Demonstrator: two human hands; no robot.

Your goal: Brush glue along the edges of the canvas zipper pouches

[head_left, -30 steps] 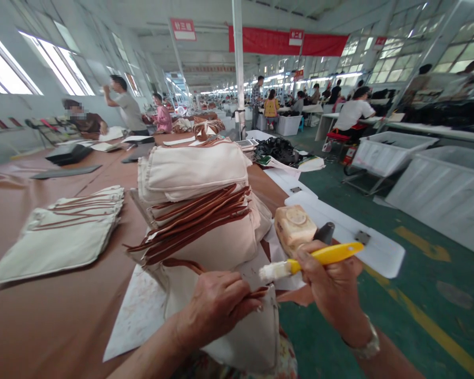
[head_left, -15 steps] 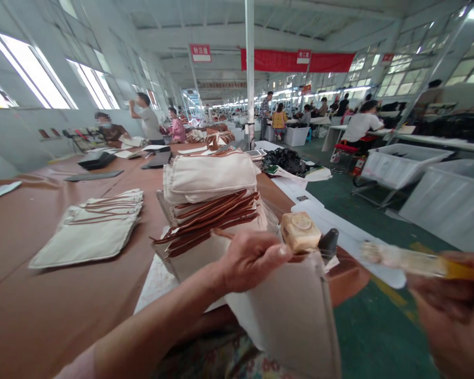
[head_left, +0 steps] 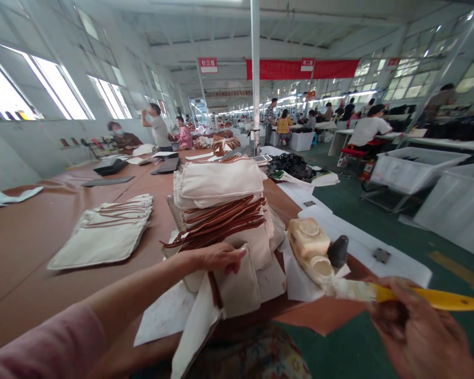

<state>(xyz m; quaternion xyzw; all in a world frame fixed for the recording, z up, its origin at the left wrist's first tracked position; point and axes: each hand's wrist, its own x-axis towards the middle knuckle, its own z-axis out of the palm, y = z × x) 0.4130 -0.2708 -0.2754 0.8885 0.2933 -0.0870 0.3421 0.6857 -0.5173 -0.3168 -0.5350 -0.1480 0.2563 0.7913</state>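
Note:
My right hand point(head_left: 422, 326) is closed around the yellow handle of a paintbrush point(head_left: 430, 298). The brush's pale bristle end points left and meets the open mouth of a stained plastic bottle point(head_left: 308, 238) lying on its side. A dark grey cone-shaped piece point(head_left: 338, 251) stands beside that bottle. My left hand point(head_left: 225, 258) pinches a cream fabric panel point(head_left: 243, 292) at its top edge, in front of the stack. Below the wrist hangs a cream flap point(head_left: 199, 329) with a brown strip. Behind, cream panels with brown edges form a tall stack point(head_left: 221, 181).
On the brown-covered table point(head_left: 19, 252), a second pile of cream panels point(head_left: 102, 231) lies to the left. Black material point(head_left: 290, 166) is heaped behind the bottle. White bins point(head_left: 414, 166) stand on the green floor at right. Several people work farther back.
My right hand has brought the brush left to the bottle's mouth. My left hand has shifted left, and the fabric it holds has swung from the right side down to the left.

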